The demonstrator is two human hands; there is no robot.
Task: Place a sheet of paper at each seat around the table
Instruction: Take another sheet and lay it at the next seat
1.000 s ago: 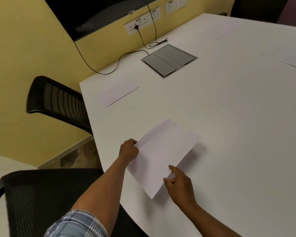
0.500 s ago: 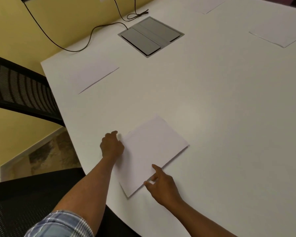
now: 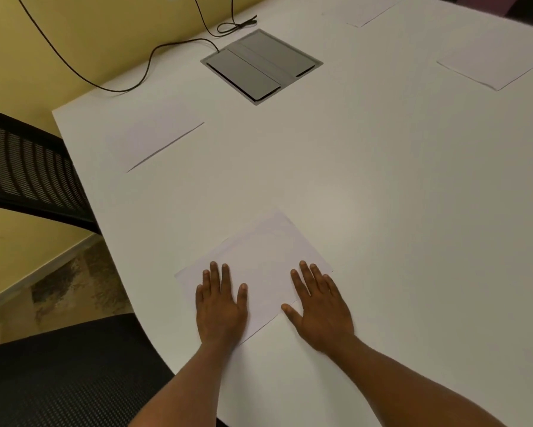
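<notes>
Two flat hands on paper.
Left hand [image 3: 220,309] and right hand [image 3: 320,309], fingers spread wide, press the sheet [image 3: 265,257] onto the worktop [image 3: 382,211] at 6 o'clock.

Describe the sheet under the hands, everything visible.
The sheet of paper is plain white, blank as far as shows, thin and uncreased. It lies flat on the white table near the curved near edge, turned at an angle to that edge, one corner pointing away. The left hand rests palm down on its near left part, fingers spread. The right hand lies flat over its right edge, fingers on the paper, palm mostly on the table. Neither hand grips it.
</notes>
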